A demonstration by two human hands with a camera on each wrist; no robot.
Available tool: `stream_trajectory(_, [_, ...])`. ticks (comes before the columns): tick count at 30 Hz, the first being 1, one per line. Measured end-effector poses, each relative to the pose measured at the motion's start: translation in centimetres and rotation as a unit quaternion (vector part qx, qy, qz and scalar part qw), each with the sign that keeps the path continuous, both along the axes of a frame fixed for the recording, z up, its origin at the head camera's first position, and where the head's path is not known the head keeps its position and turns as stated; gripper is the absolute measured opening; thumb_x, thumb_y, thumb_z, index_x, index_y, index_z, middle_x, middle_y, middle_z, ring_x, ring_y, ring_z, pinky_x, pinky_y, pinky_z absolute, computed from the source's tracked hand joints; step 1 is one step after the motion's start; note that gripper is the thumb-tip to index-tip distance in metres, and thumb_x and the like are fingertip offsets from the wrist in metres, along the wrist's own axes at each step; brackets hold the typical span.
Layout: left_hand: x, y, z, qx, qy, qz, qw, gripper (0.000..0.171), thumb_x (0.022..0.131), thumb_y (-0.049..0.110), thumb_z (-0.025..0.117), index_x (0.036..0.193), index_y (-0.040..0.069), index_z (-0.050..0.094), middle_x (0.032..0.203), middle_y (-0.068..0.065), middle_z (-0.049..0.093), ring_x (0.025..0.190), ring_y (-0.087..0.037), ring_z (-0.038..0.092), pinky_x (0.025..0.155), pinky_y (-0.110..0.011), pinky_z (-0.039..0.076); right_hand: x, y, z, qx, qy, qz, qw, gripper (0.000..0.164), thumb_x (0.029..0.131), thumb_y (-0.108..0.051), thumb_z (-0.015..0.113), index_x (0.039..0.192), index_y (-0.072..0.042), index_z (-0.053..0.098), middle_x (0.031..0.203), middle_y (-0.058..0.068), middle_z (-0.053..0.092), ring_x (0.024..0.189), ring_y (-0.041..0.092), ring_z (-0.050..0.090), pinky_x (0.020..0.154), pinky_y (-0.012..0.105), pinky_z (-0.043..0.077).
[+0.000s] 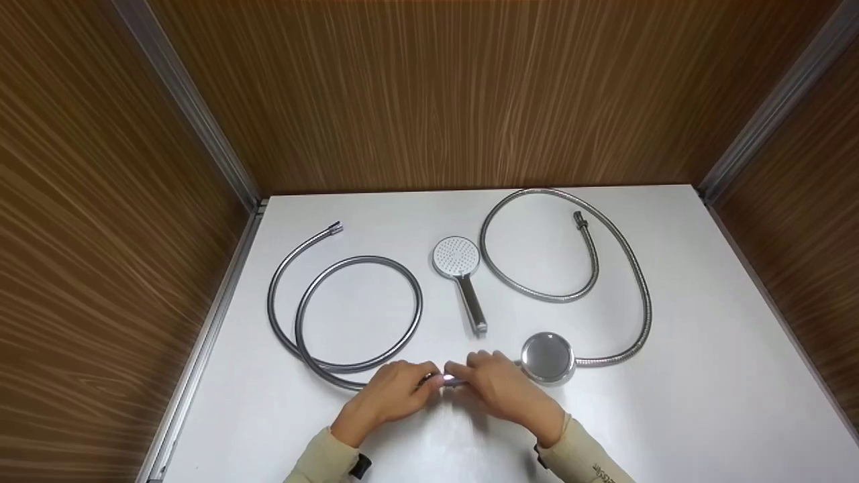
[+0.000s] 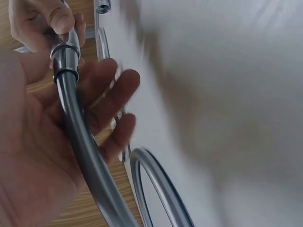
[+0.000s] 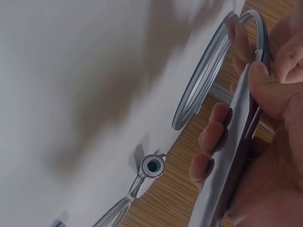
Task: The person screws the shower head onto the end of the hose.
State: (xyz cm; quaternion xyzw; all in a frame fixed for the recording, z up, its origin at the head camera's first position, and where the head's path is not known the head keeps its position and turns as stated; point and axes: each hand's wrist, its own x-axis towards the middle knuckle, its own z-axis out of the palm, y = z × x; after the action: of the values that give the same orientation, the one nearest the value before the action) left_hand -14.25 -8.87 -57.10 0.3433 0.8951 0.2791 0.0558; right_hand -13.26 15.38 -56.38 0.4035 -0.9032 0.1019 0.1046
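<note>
My right hand (image 1: 507, 389) grips the handle (image 3: 232, 137) of a silver hand shower, whose round head (image 1: 548, 357) points off to the right. Facing it, my left hand (image 1: 396, 392) holds the end of a grey shower hose (image 1: 417, 302) by its metal connector (image 2: 66, 59). Connector and handle end meet between the two hands. In the left wrist view the hose crosses the palm, with several fingers loosely bent. Whether the threads are engaged is hidden by the fingers. The rest of this hose lies looped at left, its free end (image 1: 335, 229) toward the back.
Behind my hands lies a second hand shower (image 1: 456, 257), white spray face up. A ribbed metal hose (image 1: 645, 302) curls at right, partly covered by the held shower's head; its end fitting (image 1: 580, 219) lies at the back. Wood-grain panels (image 1: 429, 100) enclose the white table (image 1: 704, 402).
</note>
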Motion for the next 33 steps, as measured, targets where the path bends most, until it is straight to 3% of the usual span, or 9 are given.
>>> stream_trajectory(5, [-0.1,0.0,0.1,-0.001,-0.053,-0.005,0.9986,0.033,0.112,0.035,0.049,0.104,0.013,0.071,0.080,0.003,0.068,0.068,-0.006,0.053,0.063,-0.024,0.047,0.1,0.0,0.0,-0.002,-0.002,0.002,1.000,0.024,0.095,-0.026,0.076,0.117,-0.020,0.068,0.074,-0.002,0.053,0.064,0.012,0.043,0.059,0.024,0.038])
stream_trajectory(9, [-0.1,0.0,0.1,0.006,-0.034,-0.014,0.9993,0.029,0.112,0.035,0.050,0.106,0.013,0.069,0.085,0.001,0.071,0.073,-0.007,0.057,0.068,-0.026,0.052,0.1,0.0,0.1,0.005,-0.005,-0.002,1.000,0.026,0.095,-0.024,0.077,0.119,-0.019,0.068,0.075,-0.001,0.054,0.065,0.013,0.045,0.060,0.026,0.040])
stream_trajectory(12, [0.0,0.1,-0.1,0.011,0.008,-0.011,0.9998,0.027,0.110,0.036,0.055,0.105,0.015,0.069,0.084,0.003,0.070,0.072,-0.005,0.055,0.067,-0.025,0.051,0.1,0.0,0.3,0.011,-0.013,-0.006,1.000,0.026,0.095,-0.021,0.076,0.119,-0.019,0.067,0.076,-0.001,0.054,0.066,0.015,0.047,0.060,0.027,0.041])
stream_trajectory(15, [0.1,0.2,-0.3,0.019,0.075,-0.008,0.9970,0.024,0.106,0.037,0.062,0.100,0.015,0.069,0.078,0.005,0.067,0.068,-0.004,0.051,0.061,-0.023,0.047,0.1,0.1,0.5,0.009,-0.019,-0.009,1.000,0.025,0.095,-0.020,0.075,0.118,-0.019,0.067,0.076,-0.001,0.054,0.066,0.016,0.048,0.060,0.028,0.042])
stream_trajectory(19, [0.2,0.3,-0.8,0.027,0.181,-0.003,0.9832,0.022,0.099,0.037,0.072,0.094,0.016,0.068,0.072,0.007,0.062,0.061,-0.004,0.047,0.053,-0.023,0.042,0.0,0.1,0.6,0.001,-0.014,-0.011,1.000,0.023,0.096,-0.027,0.075,0.116,-0.020,0.067,0.075,-0.001,0.054,0.064,0.014,0.047,0.058,0.027,0.041])
stream_trajectory(22, [0.2,0.3,-1.0,0.028,0.213,0.000,0.9765,0.022,0.098,0.036,0.073,0.094,0.016,0.066,0.070,0.007,0.060,0.058,-0.004,0.044,0.050,-0.021,0.038,-0.1,0.1,0.7,-0.003,-0.007,-0.013,1.000,0.024,0.096,-0.031,0.075,0.116,-0.020,0.068,0.074,-0.002,0.054,0.064,0.011,0.044,0.059,0.026,0.040])
stream_trajectory(25, [0.2,0.3,-0.9,0.024,0.180,0.000,0.9833,0.023,0.102,0.036,0.068,0.097,0.015,0.065,0.072,0.006,0.060,0.060,-0.004,0.045,0.051,-0.019,0.036,-0.1,0.1,0.6,-0.007,-0.006,-0.013,1.000,0.027,0.096,-0.032,0.076,0.119,-0.020,0.070,0.074,-0.002,0.055,0.064,0.011,0.042,0.059,0.025,0.039])
stream_trajectory(29, [0.2,0.3,-0.6,0.020,0.092,0.002,0.9956,0.025,0.109,0.035,0.056,0.102,0.013,0.065,0.075,0.004,0.065,0.064,-0.007,0.051,0.056,-0.022,0.042,-0.1,0.1,0.5,-0.008,-0.008,-0.012,1.000,0.027,0.095,-0.031,0.077,0.119,-0.020,0.070,0.075,-0.002,0.055,0.065,0.011,0.043,0.060,0.025,0.040])
stream_trajectory(33, [0.1,0.2,-0.2,0.012,0.038,0.003,0.9992,0.029,0.112,0.032,0.049,0.100,0.013,0.067,0.073,0.002,0.065,0.066,-0.011,0.057,0.060,-0.028,0.049,0.0,0.0,0.5,-0.006,-0.011,-0.012,1.000,0.028,0.095,-0.031,0.077,0.120,-0.020,0.070,0.077,-0.002,0.055,0.067,0.011,0.043,0.062,0.025,0.040])
